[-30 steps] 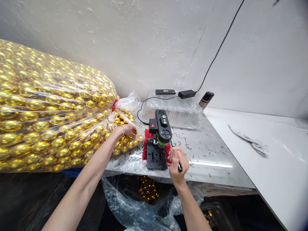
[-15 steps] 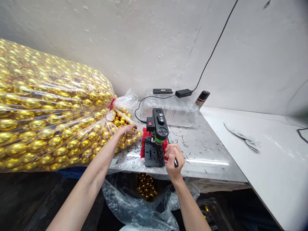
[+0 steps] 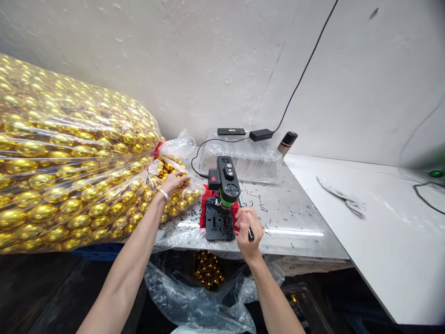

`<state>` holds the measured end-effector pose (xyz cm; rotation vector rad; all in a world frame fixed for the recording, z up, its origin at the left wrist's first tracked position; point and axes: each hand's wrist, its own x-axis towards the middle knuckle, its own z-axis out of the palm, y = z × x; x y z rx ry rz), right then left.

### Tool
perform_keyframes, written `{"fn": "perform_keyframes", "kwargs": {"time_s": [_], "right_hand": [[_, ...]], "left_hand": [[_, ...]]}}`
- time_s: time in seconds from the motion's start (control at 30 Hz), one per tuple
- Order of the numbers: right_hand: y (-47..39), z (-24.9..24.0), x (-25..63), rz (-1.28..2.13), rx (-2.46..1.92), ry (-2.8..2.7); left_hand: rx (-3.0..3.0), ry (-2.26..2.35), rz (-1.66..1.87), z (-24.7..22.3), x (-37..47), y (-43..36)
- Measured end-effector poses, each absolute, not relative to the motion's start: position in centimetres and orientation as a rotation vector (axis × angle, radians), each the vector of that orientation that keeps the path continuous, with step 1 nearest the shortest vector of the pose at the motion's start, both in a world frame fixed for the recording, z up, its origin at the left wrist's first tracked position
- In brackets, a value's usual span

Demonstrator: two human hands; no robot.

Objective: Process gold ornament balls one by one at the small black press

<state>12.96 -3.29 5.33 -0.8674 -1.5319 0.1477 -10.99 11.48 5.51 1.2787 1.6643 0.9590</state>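
A small black bench drill press (image 3: 227, 178) with a green band and slotted base plate stands on a red cloth (image 3: 203, 214). My right hand (image 3: 249, 229) is wrapped round its lever handle (image 3: 251, 235), on the machine's right side. To the left, my left hand (image 3: 174, 182) reaches over loose gold balls (image 3: 181, 202) lying by the tied neck of a large clear bag (image 3: 79, 171) full of gold balls. Its fingers are stretched out and touch the balls; whether one lies under the fingertips is hidden.
Black shavings litter the metal table (image 3: 292, 211). Behind the machine are a clear plastic tray (image 3: 243, 162), a power adapter (image 3: 261, 135) and a spray can (image 3: 287, 143). Below the front edge hangs a plastic bag (image 3: 194, 304) with gold balls (image 3: 208, 271). Gloves (image 3: 342, 197) lie on the white table.
My left hand has moved slightly left and back over the loose gold balls, away from the machine. My right hand stays on the lever handle. The whole view has shifted slightly.
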Motion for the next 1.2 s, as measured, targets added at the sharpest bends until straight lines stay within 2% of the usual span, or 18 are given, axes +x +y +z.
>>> {"fn": "perform_keyframes", "kwargs": {"time_s": [0.17, 0.37, 0.57, 0.93, 1.2], "right_hand": [[-3.3, 5.1, 12.9, 0.165, -0.865, -1.502], [-3.3, 4.8, 12.9, 0.181, -0.882, -1.489], [-3.4, 4.8, 13.1, 0.163, -0.894, -1.521], [-3.5, 5.0, 13.1, 0.172, -0.887, -1.538], [-3.5, 6.1, 13.0, 0.196, -0.887, -1.53]], "left_hand": [[0.659, 1.063, 1.27, 7.0, -11.5, 4.7], [0.281, 0.923, 1.137, 4.7, -7.9, -1.8], [0.157, 0.754, 0.999, 1.6, -4.4, -2.7], [0.085, 0.822, 1.05, 1.9, -3.7, -1.7], [0.507, 1.144, 1.135, -0.2, -2.5, -0.8]]}}
